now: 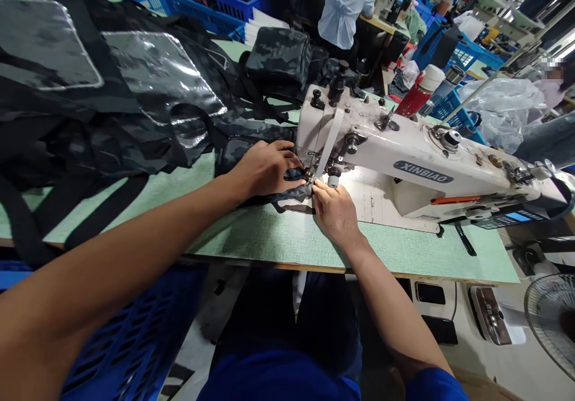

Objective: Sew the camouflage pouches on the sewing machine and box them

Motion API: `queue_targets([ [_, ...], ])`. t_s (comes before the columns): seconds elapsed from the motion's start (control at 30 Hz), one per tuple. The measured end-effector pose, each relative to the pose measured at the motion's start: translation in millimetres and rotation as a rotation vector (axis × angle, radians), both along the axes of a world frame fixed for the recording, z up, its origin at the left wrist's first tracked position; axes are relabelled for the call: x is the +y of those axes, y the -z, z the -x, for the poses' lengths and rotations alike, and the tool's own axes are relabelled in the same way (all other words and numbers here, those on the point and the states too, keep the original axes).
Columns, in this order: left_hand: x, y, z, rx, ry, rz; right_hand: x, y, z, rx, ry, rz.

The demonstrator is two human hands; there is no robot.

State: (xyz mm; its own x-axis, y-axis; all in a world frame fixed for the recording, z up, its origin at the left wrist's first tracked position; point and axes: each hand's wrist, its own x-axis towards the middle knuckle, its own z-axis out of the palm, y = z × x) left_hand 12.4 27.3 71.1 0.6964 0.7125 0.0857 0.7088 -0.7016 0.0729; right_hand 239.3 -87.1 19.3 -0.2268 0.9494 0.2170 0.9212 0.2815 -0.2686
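While the left hand (266, 170) spreads over the dark cloth (230, 154), the right hand (336, 212) touches its edge by the sewing machine (381, 154). I can't tell if that right hand pinches.

Extends the left arm (135, 257) diagonally from the lower left, slanting upward to a nearly straight left wrist (234, 184). Holds the left hand (265, 170) palm down, with fingers (282, 145) spread and curved and thumb (294, 186) stretched apart below. Angles the right forearm (389, 293) up from the lower right, with the right hand (335, 209) back upward, fingers bent close together, fingertips (318, 185) just beside the left thumb.
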Motion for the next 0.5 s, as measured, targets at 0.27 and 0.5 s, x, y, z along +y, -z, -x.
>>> queue_targets([
  [0.27, -29.9, -7.3, -14.6, 0.041, -0.170, -0.008, -13.5, -5.5, 10.8, 0.064, 0.015, -0.018],
  [0.5, 36.4, 8.9, -8.2, 0.103, -0.105, 0.149, -26.8, -0.7, 43.0, 0.099, 0.074, 0.023],
])
